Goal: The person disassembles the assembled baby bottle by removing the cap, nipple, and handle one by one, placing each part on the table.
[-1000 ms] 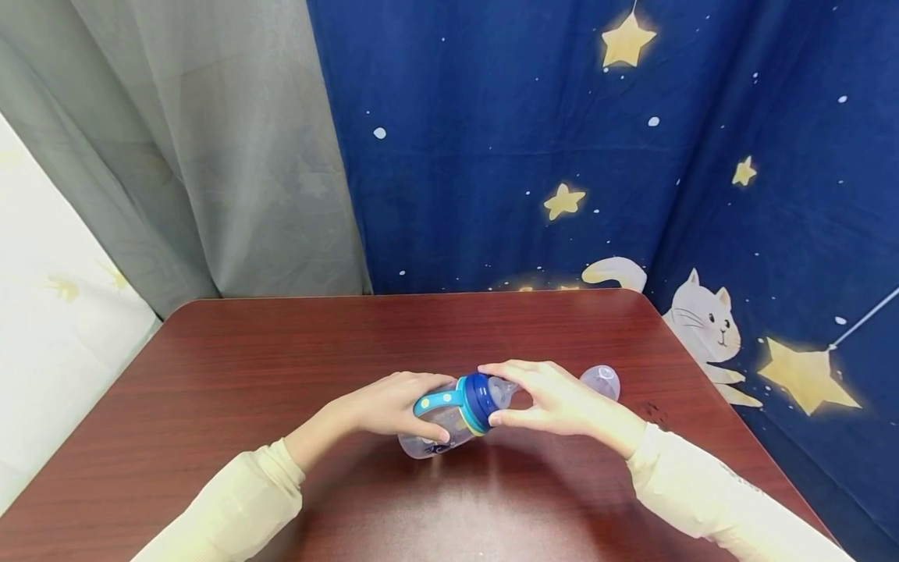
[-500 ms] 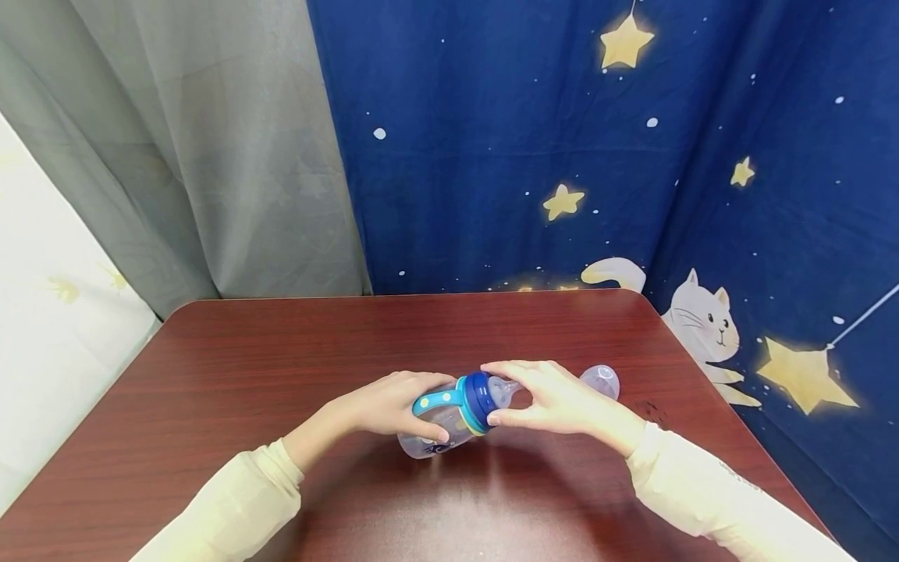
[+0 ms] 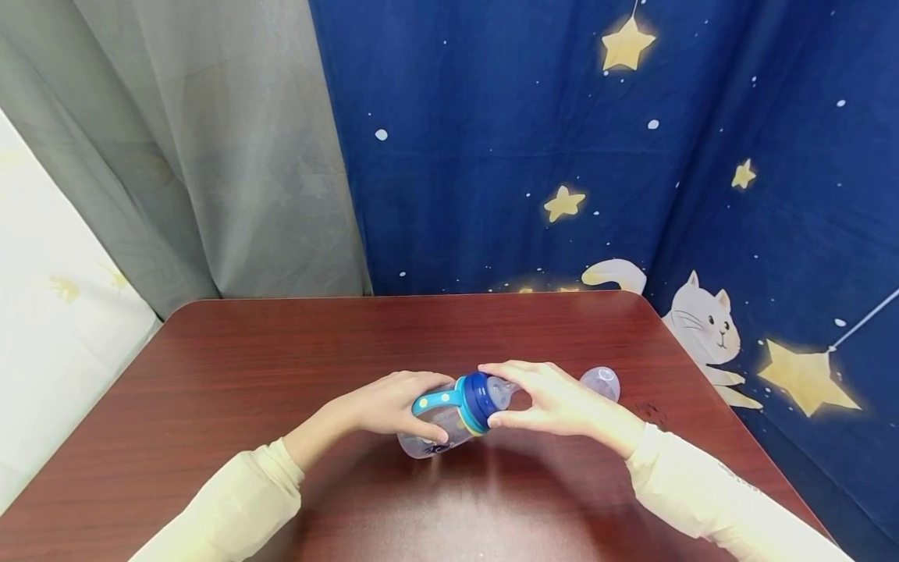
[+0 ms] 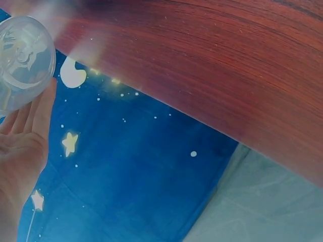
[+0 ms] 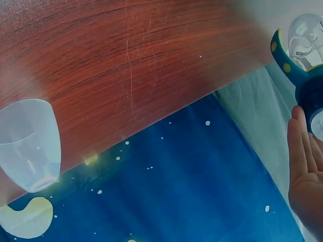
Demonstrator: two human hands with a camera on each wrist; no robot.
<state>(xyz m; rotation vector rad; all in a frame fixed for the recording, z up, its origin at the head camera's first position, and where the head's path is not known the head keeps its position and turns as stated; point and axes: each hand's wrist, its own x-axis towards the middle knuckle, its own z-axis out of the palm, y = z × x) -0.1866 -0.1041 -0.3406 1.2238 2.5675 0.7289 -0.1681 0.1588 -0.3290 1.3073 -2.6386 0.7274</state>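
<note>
A clear baby bottle [image 3: 456,423] with a turquoise handle [image 3: 437,401] leans on its side above the tabletop, teat towards the right. My left hand [image 3: 396,404] grips its body, thumb in front and fingers over the top. At the dark blue collar [image 3: 481,398], my right hand [image 3: 558,402] holds the ring between thumb and fingers, with the teat [image 3: 500,392] inside its curve. The bottle's round base [image 4: 25,60] faces the left wrist view. Whether the bottle touches the table cannot be told.
A clear domed cap [image 3: 602,382] stands on the brown table [image 3: 316,343] just beyond my right wrist; the right wrist view shows the same cap [image 5: 30,146] larger. Behind the table's far edge hang a grey curtain [image 3: 260,156] and a blue star-patterned curtain [image 3: 477,156].
Both hands keep their hold on the bottle in nearly the same place. The right fingers shift only very slightly at the collar. The cap has not moved.
</note>
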